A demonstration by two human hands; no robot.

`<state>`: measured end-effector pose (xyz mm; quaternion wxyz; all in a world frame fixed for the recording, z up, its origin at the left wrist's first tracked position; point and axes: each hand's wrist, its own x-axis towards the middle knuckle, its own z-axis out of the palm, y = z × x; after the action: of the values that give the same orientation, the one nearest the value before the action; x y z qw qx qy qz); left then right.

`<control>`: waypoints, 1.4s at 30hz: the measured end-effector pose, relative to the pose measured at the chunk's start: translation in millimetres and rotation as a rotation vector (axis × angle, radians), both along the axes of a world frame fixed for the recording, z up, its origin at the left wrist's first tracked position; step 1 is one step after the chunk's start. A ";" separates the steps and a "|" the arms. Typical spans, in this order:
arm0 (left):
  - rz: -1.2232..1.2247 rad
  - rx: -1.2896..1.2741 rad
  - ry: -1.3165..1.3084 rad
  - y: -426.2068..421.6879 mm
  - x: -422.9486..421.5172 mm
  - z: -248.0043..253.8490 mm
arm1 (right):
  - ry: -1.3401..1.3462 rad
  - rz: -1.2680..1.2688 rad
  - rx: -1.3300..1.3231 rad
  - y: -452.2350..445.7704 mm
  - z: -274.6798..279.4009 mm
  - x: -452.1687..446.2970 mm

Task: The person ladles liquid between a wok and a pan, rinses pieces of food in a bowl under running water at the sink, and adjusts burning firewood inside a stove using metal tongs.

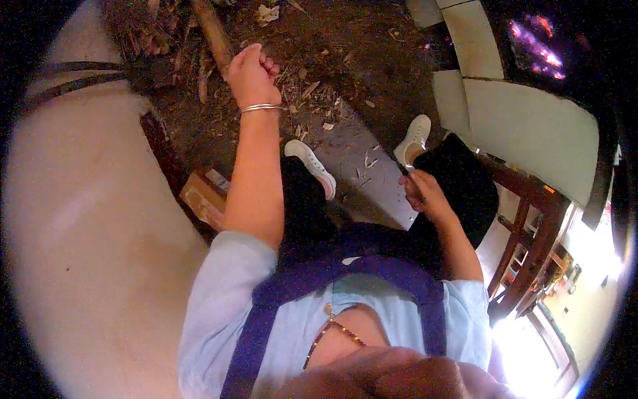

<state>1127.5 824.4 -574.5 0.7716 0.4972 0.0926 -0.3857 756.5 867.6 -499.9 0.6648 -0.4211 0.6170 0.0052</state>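
My left hand (252,74), with a bracelet at its wrist, is raised at the upper left with its fingers curled closed. A wooden stick (214,32) runs down to the edge of this hand; whether the fingers hold it or something else is unclear. Lower down, near my right knee, my right hand (423,193) is closed around a thin dark rod (403,170) that points up and left. Its far end is hard to make out. A flat grey board (372,169) lies on the ground between my white shoes.
Leaves and wood scraps (309,86) litter the dark ground. A pale curved surface (100,219) fills the left side, beside a cardboard box (204,199). Pale slabs (525,126) edge a glowing fire (537,50) at upper right. Wooden furniture (531,229) stands at right.
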 end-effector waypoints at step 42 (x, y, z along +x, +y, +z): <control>-0.046 0.026 0.030 -1.1 -5.9 7.5 | 0.371 0.396 -0.529 -177.9 -177.7 102.1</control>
<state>1121.6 823.3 -567.0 0.7547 0.5033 0.0977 -0.4094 858.6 689.7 -677.7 0.3965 -0.6811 0.6136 0.0503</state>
